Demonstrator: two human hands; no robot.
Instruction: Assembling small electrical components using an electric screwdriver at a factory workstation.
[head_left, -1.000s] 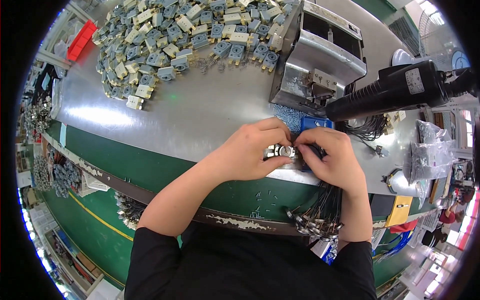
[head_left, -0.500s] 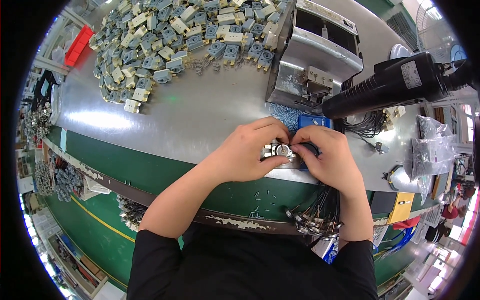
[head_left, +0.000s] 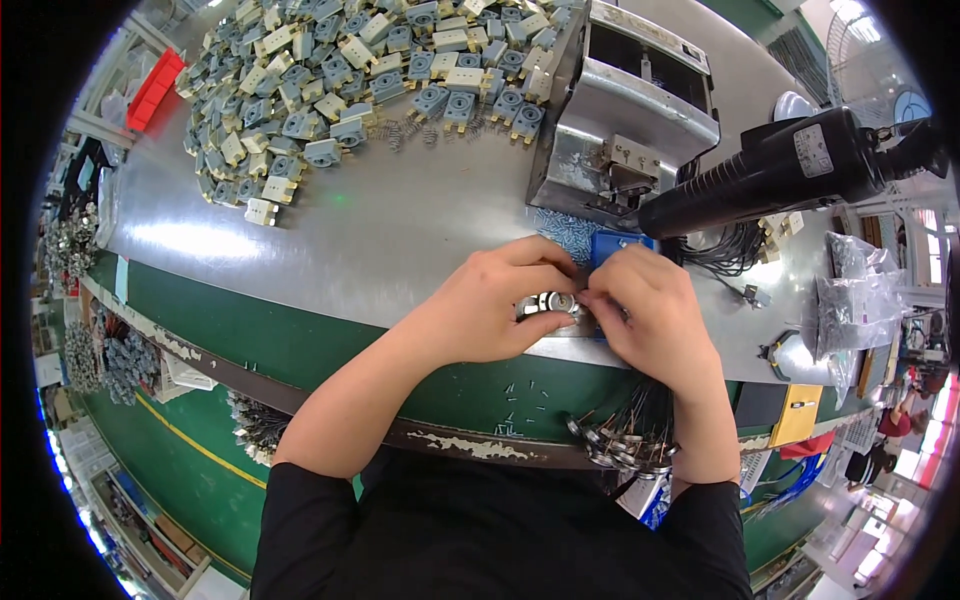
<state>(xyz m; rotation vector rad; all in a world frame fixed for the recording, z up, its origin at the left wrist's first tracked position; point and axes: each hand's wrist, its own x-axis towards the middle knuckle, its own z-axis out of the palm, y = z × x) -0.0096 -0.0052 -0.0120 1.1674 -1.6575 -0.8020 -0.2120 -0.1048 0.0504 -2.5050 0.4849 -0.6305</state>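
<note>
Between my hands, near the table's front edge, is a small round metal part (head_left: 557,301) with a ring-shaped silver top. My left hand (head_left: 500,307) grips it from the left, thumb below and fingers above. My right hand (head_left: 650,308) is closed at the part's right side, thumb and fingertips pinched together. Whatever sits in that pinch is too small and covered to make out. Just beyond my fingers lie a pile of small silver screws (head_left: 566,232) and a blue tray (head_left: 612,243).
Many grey-and-cream blocks (head_left: 340,90) cover the far left, with loose springs (head_left: 400,131) beside them. A metal box fixture (head_left: 615,140) and a black power screwdriver (head_left: 760,170) stand on the right. Round metal parts on black leads (head_left: 625,448) hang at the front edge.
My right hand has curled further over and its fingers are drawn closer together beside the part. My left hand keeps its grip. The whole view has shifted slightly.
</note>
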